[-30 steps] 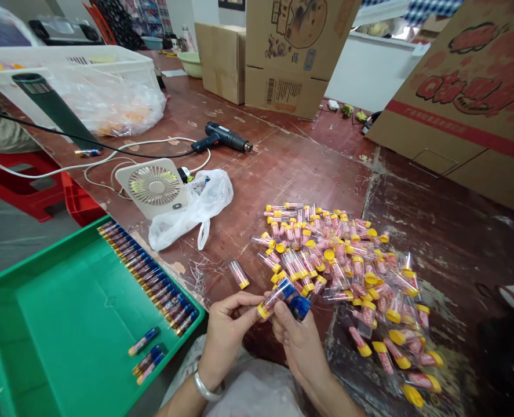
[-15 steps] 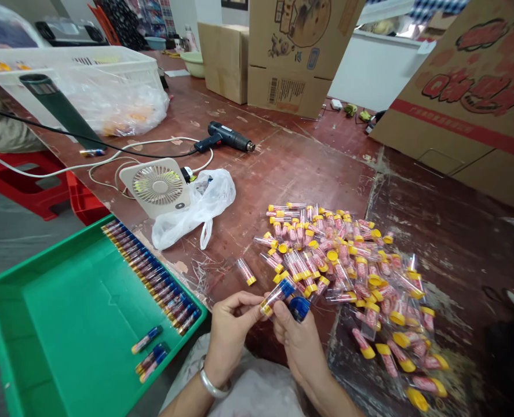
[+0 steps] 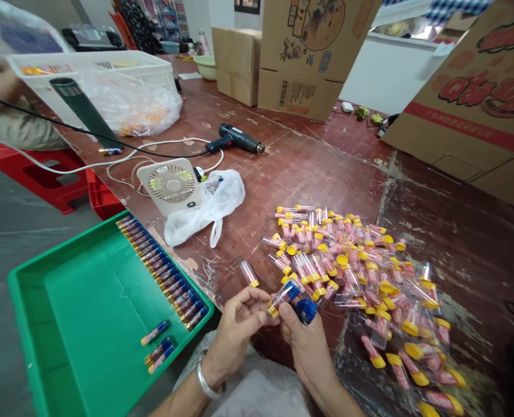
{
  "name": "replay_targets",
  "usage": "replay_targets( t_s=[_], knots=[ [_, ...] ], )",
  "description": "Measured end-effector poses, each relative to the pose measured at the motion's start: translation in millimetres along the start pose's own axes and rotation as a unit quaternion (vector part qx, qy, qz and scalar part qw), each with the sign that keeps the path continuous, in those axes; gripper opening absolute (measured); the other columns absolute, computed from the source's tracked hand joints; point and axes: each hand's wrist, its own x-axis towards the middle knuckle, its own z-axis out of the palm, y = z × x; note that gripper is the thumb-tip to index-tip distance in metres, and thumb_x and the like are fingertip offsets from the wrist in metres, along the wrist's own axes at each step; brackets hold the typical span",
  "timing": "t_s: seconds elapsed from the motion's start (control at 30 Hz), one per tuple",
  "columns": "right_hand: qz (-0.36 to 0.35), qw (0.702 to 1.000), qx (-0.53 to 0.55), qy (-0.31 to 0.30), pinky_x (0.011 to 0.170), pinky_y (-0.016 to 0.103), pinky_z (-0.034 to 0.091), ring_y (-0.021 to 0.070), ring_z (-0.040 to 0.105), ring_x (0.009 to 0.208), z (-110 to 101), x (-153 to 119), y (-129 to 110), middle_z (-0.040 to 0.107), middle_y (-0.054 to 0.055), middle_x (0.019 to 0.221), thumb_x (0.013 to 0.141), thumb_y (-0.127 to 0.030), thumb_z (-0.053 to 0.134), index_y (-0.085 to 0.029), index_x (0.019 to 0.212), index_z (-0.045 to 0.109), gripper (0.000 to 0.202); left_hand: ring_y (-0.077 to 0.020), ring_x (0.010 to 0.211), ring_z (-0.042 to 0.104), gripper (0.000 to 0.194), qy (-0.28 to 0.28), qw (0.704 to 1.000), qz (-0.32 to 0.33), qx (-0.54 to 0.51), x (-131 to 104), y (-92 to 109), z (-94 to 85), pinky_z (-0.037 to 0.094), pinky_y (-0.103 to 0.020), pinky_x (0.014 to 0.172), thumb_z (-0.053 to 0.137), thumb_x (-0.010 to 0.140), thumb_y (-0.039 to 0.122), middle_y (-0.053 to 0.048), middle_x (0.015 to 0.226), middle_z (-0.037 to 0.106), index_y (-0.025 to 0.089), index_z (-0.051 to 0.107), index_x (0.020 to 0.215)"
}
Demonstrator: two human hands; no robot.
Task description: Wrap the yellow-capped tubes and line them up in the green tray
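A small tube in a blue and gold wrapper (image 3: 282,297) is held in front of me, its blue end up to the right. My right hand (image 3: 302,339) pinches it between thumb and fingers and also holds a stack of blue wrappers (image 3: 306,311). My left hand (image 3: 243,321) is at the tube's gold end, thumb and forefinger close together around it. A large pile of clear tubes with yellow caps (image 3: 352,266) lies on the table just beyond and right of my hands. One loose tube (image 3: 249,273) lies apart from the pile.
A green tray (image 3: 26,324) at the left holds a row of wrapped tubes (image 3: 165,272). Beyond are a small fan (image 3: 172,184), a plastic bag (image 3: 208,208), a heat gun (image 3: 239,139), a white crate (image 3: 161,72) and cardboard boxes (image 3: 237,66). A person sits at the far left.
The view has shifted slightly left, so everything appears farther right. My left fingers have loosened a little at the tube's gold end. My right hand keeps its hold.
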Motion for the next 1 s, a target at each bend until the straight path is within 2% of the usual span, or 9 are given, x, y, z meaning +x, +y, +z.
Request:
replay_targets(
  t_s=[0.1, 0.17, 0.23, 0.37, 0.5, 0.6, 0.73, 0.87, 1.0],
  knots=[
    [-0.005, 0.998, -0.051, -0.023, 0.04, 0.025, 0.024, 0.01, 0.031, 0.044, -1.2, -2.6, 2.6, 0.044, -0.005, 0.05, 0.062, -0.049, 0.082, -0.017, 0.076, 0.067, 0.037, -0.0162, 0.067, 0.066, 0.031, -0.026, 1.0, -0.015, 0.0, -7.6, 17.1, -13.0, 0.053, -0.027, 0.067, 0.082, 0.067, 0.035, -0.004, 0.076, 0.07, 0.016, 0.065, 0.084],
    [0.002, 0.995, -0.07, -0.067, 0.039, 0.025, 0.024, 0.0103, 0.032, 0.044, -1.7, -3.1, 1.7, 0.044, -0.005, 0.052, 0.06, -0.045, 0.084, -0.017, 0.081, 0.069, 0.038, -0.0187, 0.067, 0.068, 0.039, -0.037, 0.998, -0.021, 0.055, -12.5, 37.2, -42.2, 0.053, -0.028, 0.065, 0.085, 0.062, 0.039, -0.006, 0.077, 0.071, 0.016, 0.064, 0.085],
    [0.015, 0.99, -0.06, -0.124, 0.039, 0.024, 0.023, 0.0097, 0.031, 0.045, -1.4, -2.9, -1.7, 0.044, -0.005, 0.056, 0.062, -0.043, 0.084, -0.018, 0.092, 0.07, 0.042, -0.0229, 0.076, 0.07, 0.045, 0.0, 0.987, -0.022, 0.158, -22.1, 63.0, -89.9, 0.053, -0.03, 0.067, 0.085, 0.059, 0.043, -0.009, 0.085, 0.073, 0.016, 0.065, 0.09],
    [0.077, 0.982, 0.007, -0.172, 0.041, 0.023, 0.025, 0.0096, 0.032, 0.046, 0.0, -5.4, -12.0, 0.044, -0.004, 0.061, 0.077, -0.048, 0.072, -0.021, 0.099, 0.066, 0.036, -0.0263, 0.086, 0.069, 0.045, 0.159, 0.928, -0.034, 0.335, -51.7, 97.7, -205.1, 0.053, -0.035, 0.077, 0.082, 0.06, 0.046, -0.01, 0.093, 0.074, 0.016, 0.067, 0.09],
    [0.149, 0.972, 0.033, -0.179, 0.042, 0.024, 0.031, 0.0117, 0.037, 0.048, -1.1, -6.4, -17.0, 0.046, -0.001, 0.064, 0.079, -0.048, 0.068, -0.021, 0.092, 0.067, 0.03, -0.0272, 0.073, 0.068, 0.048, 0.245, 0.885, -0.053, 0.393, -65.7, 72.7, -282.7, 0.052, -0.037, 0.07, 0.081, 0.054, 0.052, -0.006, 0.074, 0.073, 0.015, 0.066, 0.079],
    [0.146, 0.97, 0.024, -0.196, 0.044, 0.026, 0.035, 0.0139, 0.041, 0.05, -4.8, -1.6, -16.4, 0.048, 0.002, 0.063, 0.077, -0.046, 0.069, -0.02, 0.08, 0.067, 0.026, -0.0281, 0.076, 0.068, 0.048, 0.271, 0.863, -0.056, 0.422, -65.4, 34.0, -305.6, 0.052, -0.038, 0.072, 0.079, 0.054, 0.054, -0.006, 0.078, 0.073, 0.015, 0.065, 0.078],
    [0.114, 0.974, -0.024, -0.192, 0.049, 0.03, 0.041, 0.0193, 0.051, 0.057, -9.2, 4.0, -14.0, 0.057, 0.005, 0.066, 0.076, -0.046, 0.068, -0.02, 0.071, 0.065, 0.026, -0.0272, 0.083, 0.067, 0.04, 0.277, 0.844, -0.06, 0.456, -63.8, -1.7, -316.7, 0.052, -0.038, 0.078, 0.077, 0.061, 0.05, -0.006, 0.082, 0.072, 0.016, 0.065, 0.079],
    [0.059, 0.98, -0.093, -0.168, 0.052, 0.027, 0.042, 0.0205, 0.054, 0.067, -8.1, -0.6, -14.8, 0.062, 0.006, 0.077, 0.076, -0.046, 0.069, -0.021, 0.073, 0.067, 0.025, -0.0217, 0.088, 0.065, 0.024, 0.266, 0.822, -0.073, 0.498, -69.1, -13.1, -325.0, 0.049, -0.042, 0.085, 0.068, 0.081, 0.038, -0.004, 0.088, 0.069, 0.014, 0.065, 0.086],
    [0.021, 0.983, -0.129, -0.131, 0.057, 0.028, 0.043, 0.0203, 0.053, 0.069, -5.3, -6.6, -17.4, 0.063, 0.006, 0.076, 0.074, -0.048, 0.072, -0.02, 0.075, 0.072, 0.028, -0.0191, 0.083, 0.065, 0.019, 0.245, 0.806, -0.098, 0.53, -73.5, -16.4, -327.7, 0.051, -0.04, 0.081, 0.064, 0.087, 0.033, -0.002, 0.085, 0.068, 0.014, 0.065, 0.085]
  ],
)
